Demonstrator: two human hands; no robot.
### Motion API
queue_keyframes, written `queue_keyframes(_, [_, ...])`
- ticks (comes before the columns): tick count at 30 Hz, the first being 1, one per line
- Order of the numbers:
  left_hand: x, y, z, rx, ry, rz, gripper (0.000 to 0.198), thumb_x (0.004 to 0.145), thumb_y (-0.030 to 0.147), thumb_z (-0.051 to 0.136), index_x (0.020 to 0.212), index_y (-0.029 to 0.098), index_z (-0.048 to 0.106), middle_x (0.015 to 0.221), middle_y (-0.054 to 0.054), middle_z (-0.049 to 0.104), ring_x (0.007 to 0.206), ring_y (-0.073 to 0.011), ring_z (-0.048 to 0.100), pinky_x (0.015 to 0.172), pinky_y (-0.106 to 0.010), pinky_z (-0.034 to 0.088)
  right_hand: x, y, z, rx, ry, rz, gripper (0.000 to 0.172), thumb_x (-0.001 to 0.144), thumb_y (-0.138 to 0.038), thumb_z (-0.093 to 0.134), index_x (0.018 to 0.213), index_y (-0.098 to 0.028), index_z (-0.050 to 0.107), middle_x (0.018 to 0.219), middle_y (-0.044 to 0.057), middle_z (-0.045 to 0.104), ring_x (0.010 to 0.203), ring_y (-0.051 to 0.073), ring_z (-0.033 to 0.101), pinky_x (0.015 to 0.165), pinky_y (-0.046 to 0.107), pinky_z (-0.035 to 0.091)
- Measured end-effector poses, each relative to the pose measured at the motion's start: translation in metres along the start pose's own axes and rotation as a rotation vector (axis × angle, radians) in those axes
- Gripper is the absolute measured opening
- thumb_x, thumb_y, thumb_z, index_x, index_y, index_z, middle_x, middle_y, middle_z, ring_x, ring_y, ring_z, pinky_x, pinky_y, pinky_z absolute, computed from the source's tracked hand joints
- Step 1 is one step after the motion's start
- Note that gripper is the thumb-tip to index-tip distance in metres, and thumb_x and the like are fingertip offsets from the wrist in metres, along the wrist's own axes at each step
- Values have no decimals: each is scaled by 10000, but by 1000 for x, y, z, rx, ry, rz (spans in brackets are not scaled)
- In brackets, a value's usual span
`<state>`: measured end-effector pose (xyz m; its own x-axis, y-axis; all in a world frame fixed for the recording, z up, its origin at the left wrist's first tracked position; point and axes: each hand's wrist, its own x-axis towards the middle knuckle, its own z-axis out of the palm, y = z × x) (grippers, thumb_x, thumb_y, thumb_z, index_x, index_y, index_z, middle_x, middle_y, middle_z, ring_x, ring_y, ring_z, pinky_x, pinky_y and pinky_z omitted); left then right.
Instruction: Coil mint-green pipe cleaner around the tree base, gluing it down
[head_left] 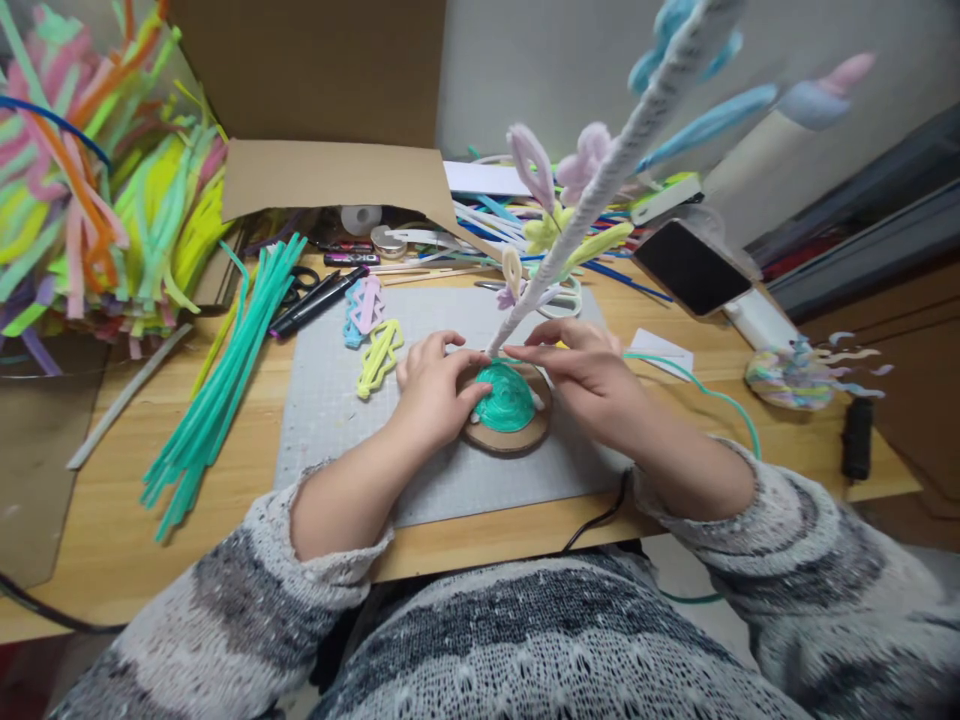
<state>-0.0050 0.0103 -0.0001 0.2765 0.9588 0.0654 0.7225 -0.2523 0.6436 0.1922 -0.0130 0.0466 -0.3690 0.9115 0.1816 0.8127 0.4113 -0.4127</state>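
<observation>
A round cardboard base (510, 440) lies on the grey cutting mat, with a coil of green pipe cleaner (505, 398) covering much of its top. From its far side rises a tall white wrapped stem (585, 215), tilted to the right and bearing pastel pipe-cleaner flowers (583, 165). My left hand (439, 385) grips the base's left edge, its thumb on the green coil. At the foot of the stem, my right hand (577, 365) is closed with its fingertips pinched together. A green strand (705, 385) trails from behind it to the right; its end at the fingers is hidden.
Green pipe cleaners (225, 385) lie in a bundle on the left, near black markers (319, 300). Zigzag-bent pieces (380, 358) rest on the mat (330, 420). Behind stand a cardboard box (337, 175) and a colourful heap (112, 190). A phone (694, 265) and glue gun (857, 438) are right.
</observation>
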Motion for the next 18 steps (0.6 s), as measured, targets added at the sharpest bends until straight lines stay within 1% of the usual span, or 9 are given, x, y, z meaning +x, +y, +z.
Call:
queue_keyframes(2, [0, 0, 0, -3, -1, -3, 252, 805, 299, 683, 1056, 319, 685, 1290, -43, 504, 1243, -287, 407, 1020, -483, 314, 0, -2, -7, 106, 13, 6, 401, 917, -171, 420, 1194, -321, 668, 1131, 68, 602, 1102, 257, 522, 960, 467, 363])
queue_keyframes(5, [0, 1, -1, 2, 5, -3, 251, 805, 299, 684, 1056, 316, 687, 1288, -44, 506, 1243, -289, 405, 1022, -478, 313, 1, -4, -13, 256, 14, 22, 281, 900, -268, 515, 1111, -258, 700, 1075, 75, 634, 1050, 249, 562, 945, 444, 406])
queue_keyframes(8, [0, 1, -1, 6, 1, -5, 251, 805, 292, 685, 1055, 311, 689, 1289, -48, 507, 1244, -291, 406, 1020, -481, 311, 0, -5, -15, 453, 19, 153, 198, 865, -358, 583, 927, -219, 710, 947, 59, 673, 920, 226, 601, 854, 399, 456])
queue_keyframes(10, [0, 1, -1, 6, 0, -2, 252, 807, 289, 684, 1058, 310, 689, 1293, -51, 503, 1250, -292, 403, 1015, -482, 314, -2, -5, -16, 620, 16, 263, 231, 851, -426, 598, 805, -214, 678, 816, 39, 667, 779, 192, 595, 740, 352, 472])
queue_keyframes(12, [0, 1, -1, 7, 1, -1, 250, 809, 290, 682, 1059, 311, 689, 1295, -51, 501, 1249, -291, 406, 1011, -481, 317, -5, -6, -16, 759, -22, 341, 337, 855, -514, 571, 725, -211, 640, 684, 19, 618, 633, 151, 541, 608, 303, 442])
queue_keyframes(15, [1, 0, -1, 16, 7, -1, 253, 809, 294, 684, 1061, 314, 688, 1294, -47, 502, 1241, -287, 411, 1017, -476, 316, -10, -8, -14, 912, -141, 423, 451, 864, -600, 519, 656, -203, 570, 534, -22, 485, 474, 102, 399, 453, 258, 312])
queue_keyframes(16, [1, 0, 0, 18, 7, 2, 254, 809, 296, 684, 1062, 314, 687, 1295, -47, 502, 1241, -286, 411, 1019, -475, 316, -11, -9, -12, 979, -170, 441, 458, 858, -604, 529, 637, -203, 533, 520, -38, 440, 454, 90, 356, 429, 250, 269])
queue_keyframes(18, [1, 0, 0, 21, 7, 6, 256, 810, 297, 684, 1065, 315, 686, 1297, -46, 502, 1243, -285, 408, 1023, -476, 315, -14, -11, -7, 1118, -180, 452, 456, 844, -589, 567, 620, -206, 462, 539, -58, 378, 452, 76, 295, 417, 241, 212])
